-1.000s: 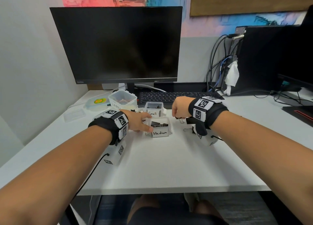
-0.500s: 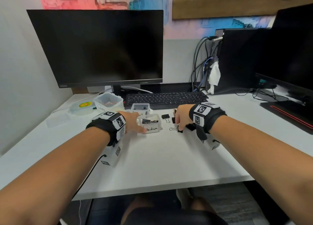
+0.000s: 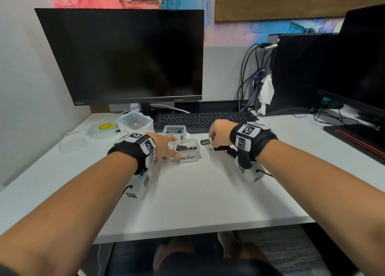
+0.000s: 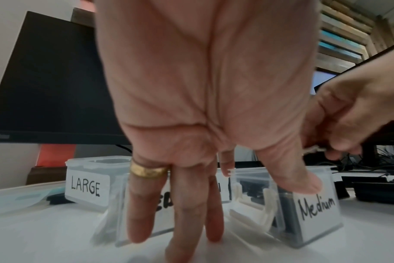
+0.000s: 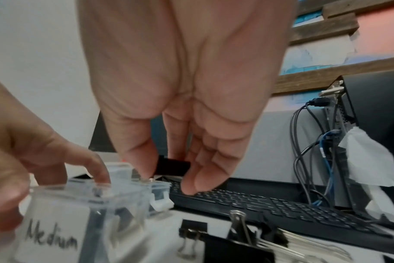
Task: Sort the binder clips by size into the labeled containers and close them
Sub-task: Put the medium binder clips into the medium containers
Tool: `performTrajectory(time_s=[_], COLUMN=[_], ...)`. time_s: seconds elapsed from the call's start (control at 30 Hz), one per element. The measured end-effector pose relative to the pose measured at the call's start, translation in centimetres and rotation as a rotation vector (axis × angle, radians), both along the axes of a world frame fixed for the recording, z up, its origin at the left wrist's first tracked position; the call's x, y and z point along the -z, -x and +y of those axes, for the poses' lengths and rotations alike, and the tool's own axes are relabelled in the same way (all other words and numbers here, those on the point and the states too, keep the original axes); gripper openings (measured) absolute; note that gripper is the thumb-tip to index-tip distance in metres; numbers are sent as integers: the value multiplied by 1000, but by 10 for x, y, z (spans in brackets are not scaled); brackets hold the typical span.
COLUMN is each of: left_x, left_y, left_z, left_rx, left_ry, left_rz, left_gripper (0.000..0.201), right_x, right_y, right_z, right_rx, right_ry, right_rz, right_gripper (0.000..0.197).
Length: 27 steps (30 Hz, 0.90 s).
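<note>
The clear Medium container [image 3: 187, 157] stands open mid-desk with black clips inside. My left hand [image 3: 166, 151] holds it: the thumb [image 4: 300, 181] presses its front wall, the index finger lies on its rim, and the other fingers rest straight on the desk. Just right of the container, my right hand [image 3: 216, 138] hovers and pinches a black binder clip [image 5: 172, 167] between thumb and fingers. Behind stand the open Small container [image 3: 174, 130] and the Large container [image 4: 88, 185]. Loose clips [image 3: 205, 142] lie on the desk under my right hand, one of them large [image 5: 236, 249].
A keyboard [image 3: 200, 119] and a monitor [image 3: 125, 55] stand behind the containers. A round lid with a yellow sticker [image 3: 102, 128] and a clear flat lid [image 3: 73, 144] lie at the left. Cables [image 3: 248, 78] and a computer tower [image 3: 302, 71] are at the back right.
My right hand dipped to the loose clips on the desk, then rose a little with a black clip pinched. The left hand stayed at the Medium container.
</note>
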State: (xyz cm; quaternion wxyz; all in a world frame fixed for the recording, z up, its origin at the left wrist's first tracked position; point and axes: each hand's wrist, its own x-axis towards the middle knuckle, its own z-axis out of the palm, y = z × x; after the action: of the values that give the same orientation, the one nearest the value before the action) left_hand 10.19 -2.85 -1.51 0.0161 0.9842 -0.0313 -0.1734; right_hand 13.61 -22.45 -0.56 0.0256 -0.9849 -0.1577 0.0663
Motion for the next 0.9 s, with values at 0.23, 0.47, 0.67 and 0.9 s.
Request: performTrajectory(time_s=[0.23,0.47,0.67,0.9], left_x=[-1,1,0,1], left_y=[3,4,2,3], left_z=[-1,2,3,1], left_rx=[12,23,32,36], left_ry=[-22,-24,-20,-29], left_rz=[-33,-53,-50,-40], left_gripper=[71,72,71,70], right_x=[-6,3,2,0], right_y=[7,7,7,9], right_z=[26,41,40,41], right_rx=[-145,-209,-209,-217], right_ry=[-236,-121,-73,36], right_rz=[7,11,-10,24], right_gripper=[35,29,25,29])
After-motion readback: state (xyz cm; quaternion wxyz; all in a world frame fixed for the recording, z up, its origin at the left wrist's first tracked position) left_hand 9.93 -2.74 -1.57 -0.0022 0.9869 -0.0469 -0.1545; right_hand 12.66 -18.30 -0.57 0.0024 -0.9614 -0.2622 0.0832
